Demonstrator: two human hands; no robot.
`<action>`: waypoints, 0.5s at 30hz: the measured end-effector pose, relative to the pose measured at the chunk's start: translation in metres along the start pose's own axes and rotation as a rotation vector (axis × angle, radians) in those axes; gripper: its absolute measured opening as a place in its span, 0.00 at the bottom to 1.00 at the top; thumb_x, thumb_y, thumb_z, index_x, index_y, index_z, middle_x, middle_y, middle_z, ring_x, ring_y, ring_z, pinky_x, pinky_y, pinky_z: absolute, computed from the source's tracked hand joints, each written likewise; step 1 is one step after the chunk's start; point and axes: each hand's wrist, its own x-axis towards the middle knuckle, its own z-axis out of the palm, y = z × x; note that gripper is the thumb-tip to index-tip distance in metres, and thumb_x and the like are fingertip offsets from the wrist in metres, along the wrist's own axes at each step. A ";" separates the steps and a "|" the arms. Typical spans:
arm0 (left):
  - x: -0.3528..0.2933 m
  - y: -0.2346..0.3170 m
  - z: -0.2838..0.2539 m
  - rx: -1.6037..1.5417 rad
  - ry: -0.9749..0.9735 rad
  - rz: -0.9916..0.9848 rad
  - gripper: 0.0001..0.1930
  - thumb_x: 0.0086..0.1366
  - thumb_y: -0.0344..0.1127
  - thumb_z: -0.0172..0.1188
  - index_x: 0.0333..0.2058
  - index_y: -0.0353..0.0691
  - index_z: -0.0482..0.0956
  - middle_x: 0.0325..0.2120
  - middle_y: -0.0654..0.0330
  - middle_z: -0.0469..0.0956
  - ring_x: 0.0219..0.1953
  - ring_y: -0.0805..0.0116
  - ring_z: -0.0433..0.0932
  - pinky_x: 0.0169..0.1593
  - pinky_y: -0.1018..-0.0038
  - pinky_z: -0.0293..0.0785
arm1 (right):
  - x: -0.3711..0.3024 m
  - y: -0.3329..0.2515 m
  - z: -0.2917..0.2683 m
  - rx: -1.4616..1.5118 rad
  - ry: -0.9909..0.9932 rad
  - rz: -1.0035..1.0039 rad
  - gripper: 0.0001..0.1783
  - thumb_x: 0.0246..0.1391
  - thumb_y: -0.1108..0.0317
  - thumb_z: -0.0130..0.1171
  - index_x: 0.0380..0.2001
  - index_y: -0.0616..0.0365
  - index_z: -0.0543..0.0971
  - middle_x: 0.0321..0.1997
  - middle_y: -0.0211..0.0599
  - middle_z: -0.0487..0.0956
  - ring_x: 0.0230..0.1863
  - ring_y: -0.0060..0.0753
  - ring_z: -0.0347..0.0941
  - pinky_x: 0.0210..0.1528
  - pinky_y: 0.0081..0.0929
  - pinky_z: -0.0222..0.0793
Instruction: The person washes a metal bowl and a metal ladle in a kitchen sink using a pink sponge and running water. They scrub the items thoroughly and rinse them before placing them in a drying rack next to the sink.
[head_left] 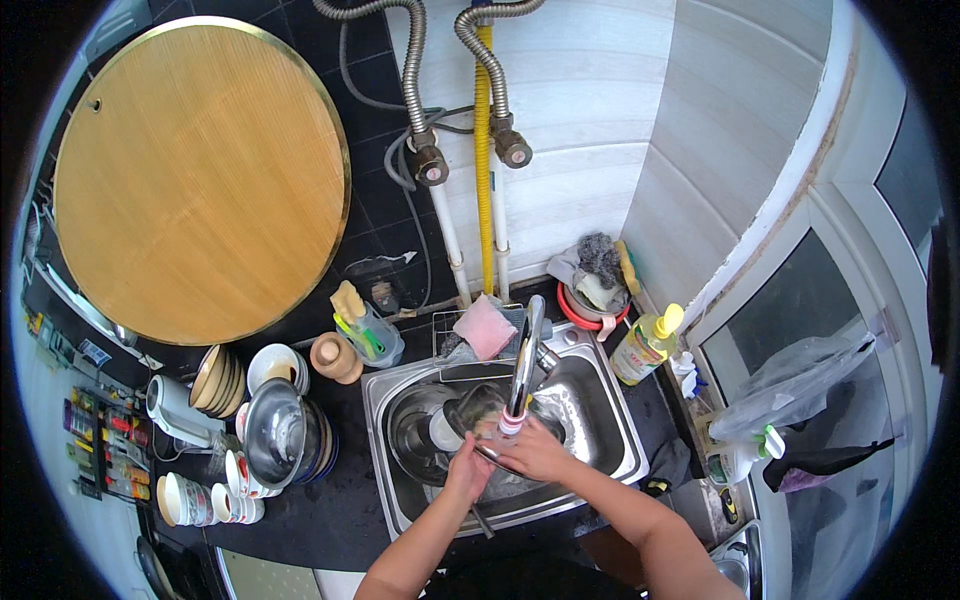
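Note:
Over the steel sink (628, 440), a shiny metal bowl (478, 402) is tilted beneath the faucet (525, 355), which has a pink-and-white tip. My left hand (468, 472) grips the bowl's near rim, fingers closed around it. On the right side, my right hand (535, 453) is closed on the same rim; its fingertips are partly hidden beside the faucet tip. A larger metal pan (403, 428) lies in the sink to the left, with a white round dish (444, 430) in it. One dark handle (483, 521) pokes out near the front edge.
Left of the sink stand a big steel bowl (275, 432), stacked bowls (190, 500) and a wooden pot (337, 357). Behind it are a wire rack with a pink cloth (485, 328) and a red basin (578, 312). A yellow-capped soap bottle (643, 347) stands right.

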 end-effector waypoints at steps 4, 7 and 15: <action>0.002 0.006 -0.002 -0.051 0.018 0.056 0.22 0.63 0.48 0.40 0.49 0.36 0.61 0.48 0.57 0.67 0.52 0.62 0.64 0.55 0.65 0.58 | -0.036 0.019 0.005 0.046 0.059 0.351 0.28 0.48 0.59 0.51 0.53 0.54 0.62 0.59 0.48 0.56 0.60 0.52 0.50 0.60 0.41 0.43; -0.002 0.012 0.003 -0.081 0.033 0.060 0.22 0.63 0.47 0.41 0.48 0.36 0.62 0.48 0.56 0.67 0.52 0.62 0.64 0.55 0.64 0.57 | -0.043 0.014 0.024 0.222 0.170 0.583 0.40 0.46 0.55 0.55 0.57 0.61 0.50 0.61 0.54 0.49 0.62 0.55 0.43 0.62 0.41 0.38; -0.016 0.029 -0.005 -0.083 0.083 0.107 0.21 0.64 0.47 0.38 0.47 0.36 0.63 0.45 0.56 0.69 0.48 0.62 0.66 0.53 0.66 0.60 | -0.048 0.021 0.045 0.369 0.315 0.639 0.39 0.48 0.56 0.53 0.57 0.67 0.50 0.60 0.54 0.52 0.62 0.49 0.45 0.62 0.33 0.40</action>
